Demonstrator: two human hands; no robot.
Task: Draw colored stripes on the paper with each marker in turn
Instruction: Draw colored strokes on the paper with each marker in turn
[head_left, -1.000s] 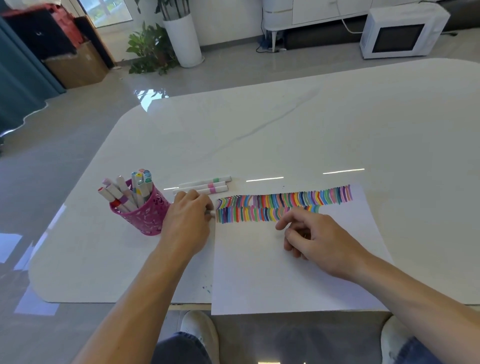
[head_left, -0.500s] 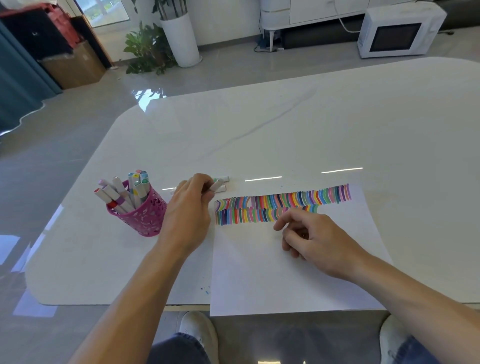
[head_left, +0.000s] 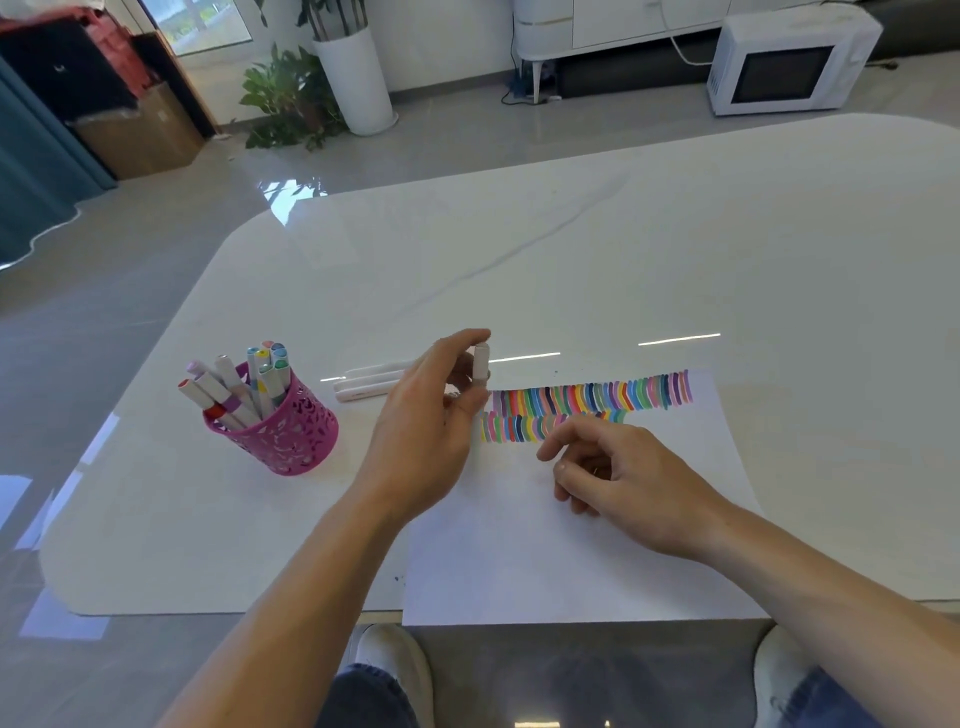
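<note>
I see the marker (head_left: 481, 365) pinched upright in my left hand (head_left: 426, 421), thumb and fingers closed round its white barrel, raised off the bench (head_left: 571, 260) just over the paper's upper left corner. Its cap colour I cannot tell from here. The paper (head_left: 571, 545) lies flat in front of me, its near edge hanging a little past the bench's near rim. Along its far edge run two rows of short coloured stripes (head_left: 587, 397): the upper row reaches nearly to the right corner, the lower row stops about midway. My right hand (head_left: 623, 478) rests on the paper just below the end of the lower row, fingers loosely curled, forefinger stretched toward the left, holding nothing that I can see.

To the left of my left hand, two white markers (head_left: 371, 382) lie side by side on the bench, partly hidden behind my knuckles. Further left stands the pink perforated pen cup (head_left: 291, 436), upright, with a bunch of markers in it, caps up and leaning outward. Beyond the bench, on the floor, I see a white microwave (head_left: 789, 62) at upper right, a white planter with a green plant (head_left: 358, 78) at upper centre, and a cardboard box (head_left: 140, 130) at upper left. My shoes (head_left: 395, 670) show below the bench's near edge.
</note>
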